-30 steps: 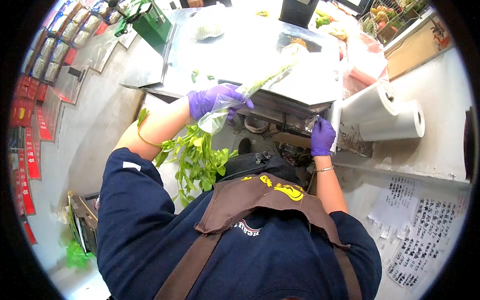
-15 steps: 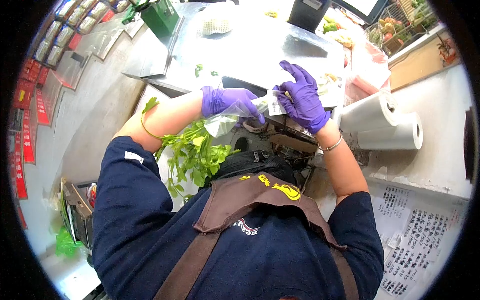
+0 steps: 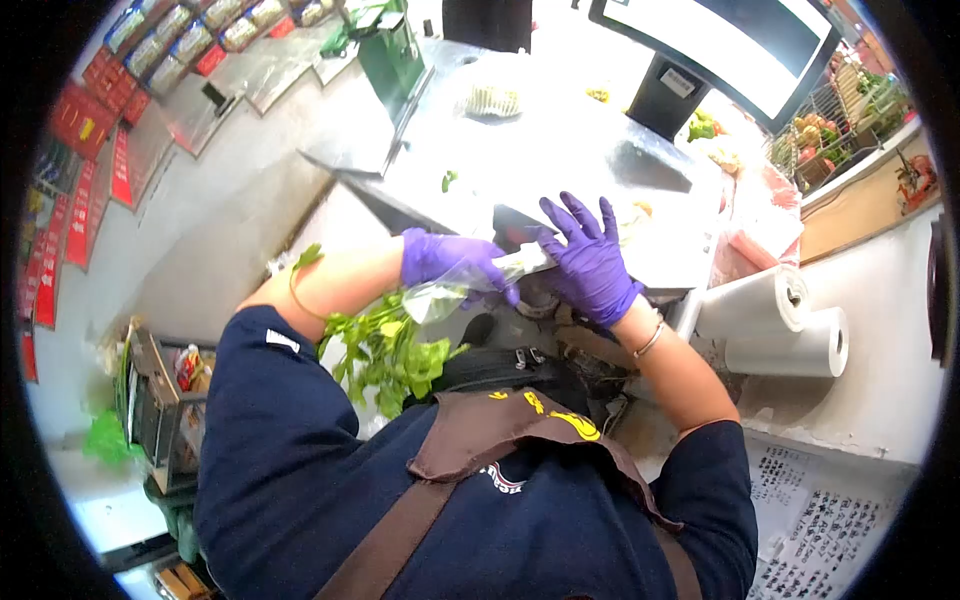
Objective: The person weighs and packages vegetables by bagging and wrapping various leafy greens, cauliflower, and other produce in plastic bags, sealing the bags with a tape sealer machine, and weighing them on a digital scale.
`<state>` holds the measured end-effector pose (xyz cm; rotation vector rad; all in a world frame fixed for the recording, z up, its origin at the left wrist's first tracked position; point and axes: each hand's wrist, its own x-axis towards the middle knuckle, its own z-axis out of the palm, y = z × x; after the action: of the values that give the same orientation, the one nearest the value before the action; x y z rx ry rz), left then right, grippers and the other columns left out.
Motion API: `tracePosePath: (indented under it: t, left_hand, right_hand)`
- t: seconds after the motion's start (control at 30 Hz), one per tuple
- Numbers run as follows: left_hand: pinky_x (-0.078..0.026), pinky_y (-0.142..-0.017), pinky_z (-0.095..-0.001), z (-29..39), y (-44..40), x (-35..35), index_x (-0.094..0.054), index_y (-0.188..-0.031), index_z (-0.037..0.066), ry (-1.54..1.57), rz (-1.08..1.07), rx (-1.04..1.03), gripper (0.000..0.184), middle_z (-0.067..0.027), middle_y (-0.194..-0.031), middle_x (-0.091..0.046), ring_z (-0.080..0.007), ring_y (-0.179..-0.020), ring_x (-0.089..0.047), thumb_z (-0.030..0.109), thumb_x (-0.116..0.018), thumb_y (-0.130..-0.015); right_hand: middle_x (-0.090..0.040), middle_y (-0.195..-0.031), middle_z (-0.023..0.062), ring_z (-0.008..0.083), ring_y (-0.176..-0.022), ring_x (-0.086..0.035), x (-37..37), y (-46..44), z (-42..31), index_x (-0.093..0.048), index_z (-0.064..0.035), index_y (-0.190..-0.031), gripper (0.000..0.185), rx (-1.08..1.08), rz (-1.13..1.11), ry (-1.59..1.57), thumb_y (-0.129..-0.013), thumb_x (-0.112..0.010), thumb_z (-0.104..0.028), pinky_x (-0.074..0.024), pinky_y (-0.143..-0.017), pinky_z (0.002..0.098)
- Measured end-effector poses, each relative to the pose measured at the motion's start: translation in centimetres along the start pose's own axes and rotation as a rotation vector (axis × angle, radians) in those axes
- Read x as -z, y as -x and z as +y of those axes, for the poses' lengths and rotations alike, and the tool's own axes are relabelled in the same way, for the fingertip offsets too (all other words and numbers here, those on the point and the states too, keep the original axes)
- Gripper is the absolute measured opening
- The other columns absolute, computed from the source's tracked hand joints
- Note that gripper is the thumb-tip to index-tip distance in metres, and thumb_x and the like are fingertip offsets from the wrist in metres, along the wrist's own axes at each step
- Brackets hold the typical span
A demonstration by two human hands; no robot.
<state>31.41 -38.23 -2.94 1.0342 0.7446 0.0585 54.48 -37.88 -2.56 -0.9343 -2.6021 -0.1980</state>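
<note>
A bunch of leafy celery (image 3: 385, 350) lies across in front of me, its leaves pointing down to the left. Clear plastic wrap (image 3: 436, 300) covers part of it. My left hand (image 3: 452, 262), in a purple glove, is wrapped round the covered stalks. At the stalk end, a white patch (image 3: 528, 260) shows on the wrap. My right hand (image 3: 592, 262), gloved too, rests against that end with its fingers stretched and spread upward. Its palm side and part of the thumb are hidden.
Beyond my hands is a metal worktop (image 3: 560, 130) with a foam net (image 3: 493, 100) and a bit of green leaf (image 3: 449, 180). A green device (image 3: 390, 50) stands left, a monitor (image 3: 725, 50) at the back. Two plastic rolls (image 3: 755, 305) lie right.
My right hand's bent fingers have straightened and spread against the stalk end. The white label that stood out beside it now lies flatter. The camera view has shifted, showing more of the monitor.
</note>
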Motion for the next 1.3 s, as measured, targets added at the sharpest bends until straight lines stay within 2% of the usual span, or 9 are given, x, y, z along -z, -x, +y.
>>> tracePosePath:
  t: [0.37, 0.63, 0.7, 0.77, 0.83, 0.93, 1.07, 1.17, 1.3]
  left_hand:
    - [-0.045, -0.057, -0.0264, -0.1, 10.6, 21.8, -0.063, -0.095, 0.002, -0.091, 0.763, -0.391, 0.021, -0.0006, -0.073, -0.053, -0.0106, -0.062, -0.049, 0.014, -0.057, -0.079]
    - [-0.046, -0.064, -0.0364, -3.7, -2.8, 47.5, -0.057, -0.102, 0.0, -0.451, 1.408, -0.254, 0.032, -0.0187, -0.089, -0.063, -0.028, -0.078, -0.062, 0.017, -0.066, -0.076]
    - [-0.049, -0.073, -0.0395, -3.3, -3.9, 50.3, -0.06, -0.098, -0.002, -0.96, 1.382, 0.3, 0.034, -0.0223, -0.095, -0.062, -0.0328, -0.091, -0.062, 0.021, -0.064, -0.073]
    - [-0.049, -0.074, -0.0417, 2.2, -4.5, 44.3, -0.061, -0.093, -0.002, -1.261, 1.365, 0.367, 0.036, -0.0234, -0.092, -0.062, -0.0354, -0.087, -0.062, 0.028, -0.062, -0.072]
    - [-0.044, -0.085, -0.0404, 5.9, -6.5, 41.9, -0.049, -0.11, -0.006, -1.549, 1.514, -0.053, 0.055, -0.0276, -0.105, -0.053, -0.0387, -0.097, -0.054, 0.03, -0.061, -0.07]
    - [-0.029, -0.102, -0.0401, 10.9, -10.4, 41.4, -0.028, -0.131, -0.007, -1.354, 1.296, -0.414, 0.084, -0.0314, -0.126, -0.039, -0.0413, -0.121, -0.035, 0.037, -0.066, -0.071]
    - [-0.025, -0.104, -0.0359, 12.9, -15.8, 47.8, -0.032, -0.13, -0.007, -0.74, 0.929, -0.303, 0.088, -0.0246, -0.131, -0.04, -0.035, -0.126, -0.032, 0.052, -0.062, -0.073]
    - [-0.036, -0.092, -0.0349, 9.5, -21.4, 57.9, -0.052, -0.119, 0.001, -0.223, 0.751, -0.135, 0.055, -0.0162, -0.118, -0.052, -0.0244, -0.107, -0.047, 0.039, -0.052, -0.078]
    - [-0.04, -0.062, -0.0397, 12.3, -17.4, 54.8, -0.056, -0.105, 0.006, -0.519, 0.74, 0.174, 0.063, -0.0149, -0.08, -0.052, -0.0256, -0.069, -0.048, 0.055, -0.061, -0.065]
  right_hand:
    - [-0.046, -0.123, 0.0131, 0.032, -0.119, -0.037, 2.8, 1.5, 1.4, -0.055, -0.0074, -0.115, 0.042, -0.685, 0.397, -0.195, -0.076, -0.065, -0.017, -0.0291, -0.1, 0.0426]
    - [-0.051, -0.115, 0.0119, 0.0321, -0.114, -0.042, 0.9, 1.9, -0.8, -0.058, -0.0101, -0.111, 0.037, -0.991, 0.442, -0.085, -0.075, -0.064, -0.017, -0.0332, -0.098, 0.0413]
    - [-0.051, -0.114, 0.012, 0.032, -0.112, -0.043, 1.2, 2.2, -1.4, -0.058, -0.0094, -0.11, 0.036, -1.024, 0.476, -0.003, -0.074, -0.063, -0.016, -0.0337, -0.097, 0.0409]
    - [-0.053, -0.111, 0.0124, 0.0312, -0.108, -0.046, 1.8, 1.8, -2.1, -0.058, -0.0074, -0.107, 0.035, -1.064, 0.503, 0.034, -0.073, -0.063, -0.013, -0.0354, -0.096, 0.0393]
    - [-0.053, -0.109, 0.0128, 0.0301, -0.106, -0.047, 1.5, 1.7, -3.0, -0.058, -0.0061, -0.107, 0.035, -1.132, 0.511, -0.043, -0.073, -0.063, -0.011, -0.037, -0.094, 0.0376]
    - [-0.054, -0.109, 0.0137, 0.0294, -0.105, -0.049, 0.4, 1.1, -3.5, -0.057, -0.0049, -0.109, 0.036, -1.122, 0.503, -0.14, -0.073, -0.063, -0.008, -0.0386, -0.093, 0.0372]
    - [-0.056, -0.109, 0.0134, 0.0284, -0.104, -0.051, 0.7, -0.8, -4.2, -0.056, -0.0047, -0.111, 0.037, -1.137, 0.469, -0.161, -0.075, -0.062, -0.011, -0.0407, -0.091, 0.0356]
    - [-0.055, -0.108, 0.0128, 0.028, -0.103, -0.052, 1.1, -1.4, -4.5, -0.056, -0.005, -0.112, 0.037, -1.144, 0.449, -0.157, -0.076, -0.062, -0.011, -0.0413, -0.09, 0.0349]
    - [-0.055, -0.108, 0.0116, 0.0261, -0.101, -0.053, 1.8, -1.3, -4.3, -0.055, -0.0049, -0.111, 0.036, -1.177, 0.443, -0.088, -0.076, -0.062, -0.008, -0.0419, -0.088, 0.0333]
